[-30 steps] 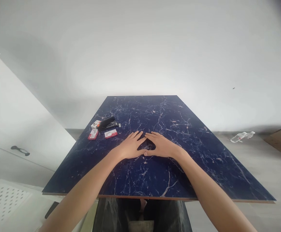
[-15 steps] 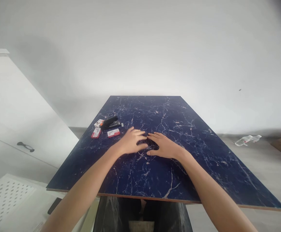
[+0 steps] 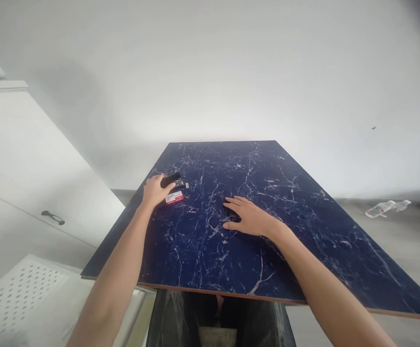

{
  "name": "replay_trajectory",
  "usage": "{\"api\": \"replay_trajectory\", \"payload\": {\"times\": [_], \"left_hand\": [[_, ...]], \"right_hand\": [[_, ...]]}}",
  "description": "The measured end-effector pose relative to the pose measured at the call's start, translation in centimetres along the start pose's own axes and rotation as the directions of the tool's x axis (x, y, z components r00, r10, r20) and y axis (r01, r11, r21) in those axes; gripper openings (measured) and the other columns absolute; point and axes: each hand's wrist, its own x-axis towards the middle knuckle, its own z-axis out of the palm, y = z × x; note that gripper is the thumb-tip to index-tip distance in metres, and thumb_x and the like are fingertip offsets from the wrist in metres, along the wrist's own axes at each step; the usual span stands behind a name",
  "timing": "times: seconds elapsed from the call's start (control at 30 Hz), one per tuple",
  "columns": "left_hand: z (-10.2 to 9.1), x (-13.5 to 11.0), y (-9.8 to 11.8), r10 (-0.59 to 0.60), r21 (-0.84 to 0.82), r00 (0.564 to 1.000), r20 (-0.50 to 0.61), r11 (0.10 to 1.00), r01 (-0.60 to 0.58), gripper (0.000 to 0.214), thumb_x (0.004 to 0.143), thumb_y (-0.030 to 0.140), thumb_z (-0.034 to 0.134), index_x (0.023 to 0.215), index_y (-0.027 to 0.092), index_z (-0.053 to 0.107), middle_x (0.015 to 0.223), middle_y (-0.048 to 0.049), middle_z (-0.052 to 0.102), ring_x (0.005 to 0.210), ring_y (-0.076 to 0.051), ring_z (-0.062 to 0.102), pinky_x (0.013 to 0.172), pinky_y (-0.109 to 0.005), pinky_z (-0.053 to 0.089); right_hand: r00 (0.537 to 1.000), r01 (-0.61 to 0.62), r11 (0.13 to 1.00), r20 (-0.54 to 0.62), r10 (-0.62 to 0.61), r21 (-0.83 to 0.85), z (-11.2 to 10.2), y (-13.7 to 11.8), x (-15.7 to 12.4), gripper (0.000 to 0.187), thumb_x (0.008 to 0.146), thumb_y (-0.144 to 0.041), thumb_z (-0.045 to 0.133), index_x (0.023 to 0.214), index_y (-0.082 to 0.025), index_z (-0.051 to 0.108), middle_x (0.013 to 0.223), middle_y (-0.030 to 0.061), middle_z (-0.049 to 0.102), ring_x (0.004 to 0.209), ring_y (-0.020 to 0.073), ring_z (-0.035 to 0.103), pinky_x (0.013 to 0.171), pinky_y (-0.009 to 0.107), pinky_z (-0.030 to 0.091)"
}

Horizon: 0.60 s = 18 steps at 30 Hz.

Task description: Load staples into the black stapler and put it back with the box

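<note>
My left hand (image 3: 154, 191) is at the left side of the dark blue marbled table (image 3: 213, 262), its fingers and thumb closed around a black stapler (image 3: 171, 180). The stapler lies on the tabletop with its nose toward the right. Just in front of it sits a small red and white box (image 3: 174, 197), near my left thumb. The other small boxes there are hidden behind my left hand. Near the middle of the table, my right hand (image 3: 246, 216) rests palm down with fingers spread, holding nothing.
A white cabinet (image 3: 32, 159) with a dark handle (image 3: 53, 218) stands to the left, and a white perforated panel (image 3: 18, 294) is below it. A pale wall (image 3: 224, 72) rises behind the table. Clear plastic bottles (image 3: 386, 208) lie on the floor at right.
My left hand has moved left and away from my right hand, onto the stapler, and closed around it. My right hand stays spread on the table. The view has shifted slightly.
</note>
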Motion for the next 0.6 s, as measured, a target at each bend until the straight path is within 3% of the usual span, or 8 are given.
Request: {"api": "replay_trajectory", "payload": {"times": [0.17, 0.27, 0.43, 0.5, 0.6], "left_hand": [[0.7, 0.9, 0.8, 0.02, 0.037, 1.0, 0.001, 0.999, -0.02, 0.049, 0.086, 0.059, 0.062, 0.113, 0.02, 0.067, 0.113, -0.0128, 0.068, 0.107, -0.032, 0.06, 0.086, -0.038, 0.047], [1.2, 0.9, 1.6, 0.108, 0.026, 0.994, 0.015, 0.994, -0.108, 0.043, 0.087, 0.057, 0.062, 0.106, 0.02, 0.069, 0.109, -0.0118, 0.069, 0.105, -0.031, 0.062, 0.085, -0.037, 0.048], [1.0, 0.0, 2.7, 0.309, -0.129, 0.947, 0.084, 0.946, -0.297, 0.05, 0.088, 0.054, 0.062, 0.124, 0.021, 0.065, 0.128, -0.0099, 0.065, 0.12, -0.03, 0.058, 0.101, -0.039, 0.045], [0.4, -0.2, 1.9, 0.293, -0.187, 0.952, 0.083, 0.943, -0.274, 0.05, 0.092, 0.056, 0.053, 0.128, 0.023, 0.064, 0.136, -0.0074, 0.062, 0.126, -0.028, 0.055, 0.105, -0.039, 0.043], [-0.4, -0.2, -0.1, 0.148, -0.235, 0.988, 0.035, 0.962, -0.136, 0.05, 0.1, 0.053, 0.036, 0.129, 0.023, 0.064, 0.138, -0.0053, 0.061, 0.13, -0.025, 0.053, 0.111, -0.037, 0.037]], "right_hand": [[1.0, -0.005, 1.0, -0.009, 0.005, -0.006, -0.1, -0.2, 0.1, 0.092, 0.084, -0.083, 0.042, 0.156, -0.026, 0.035, 0.164, 0.0036, 0.023, 0.151, 0.0378, 0.015, 0.122, 0.056, 0.018], [1.0, -0.002, 1.0, -0.019, 0.002, -0.009, 0.0, -0.1, 0.2, 0.091, 0.085, -0.083, 0.039, 0.156, -0.026, 0.035, 0.164, 0.0028, 0.023, 0.151, 0.0373, 0.016, 0.122, 0.056, 0.018], [1.0, 0.0, 0.999, -0.024, 0.0, -0.034, 0.3, 0.1, 0.4, 0.091, 0.086, -0.083, 0.038, 0.156, -0.025, 0.037, 0.164, 0.0036, 0.024, 0.151, 0.0369, 0.018, 0.122, 0.054, 0.018], [1.0, 0.003, 0.999, -0.025, -0.004, -0.043, 0.3, 0.1, 0.3, 0.09, 0.086, -0.082, 0.038, 0.156, -0.025, 0.037, 0.164, 0.0035, 0.025, 0.151, 0.0363, 0.018, 0.122, 0.054, 0.018], [1.0, 0.006, 0.999, -0.027, -0.007, -0.042, 0.3, 0.1, 0.2, 0.089, 0.087, -0.081, 0.038, 0.156, -0.024, 0.037, 0.164, 0.0044, 0.025, 0.151, 0.0356, 0.019, 0.123, 0.052, 0.017]]}}
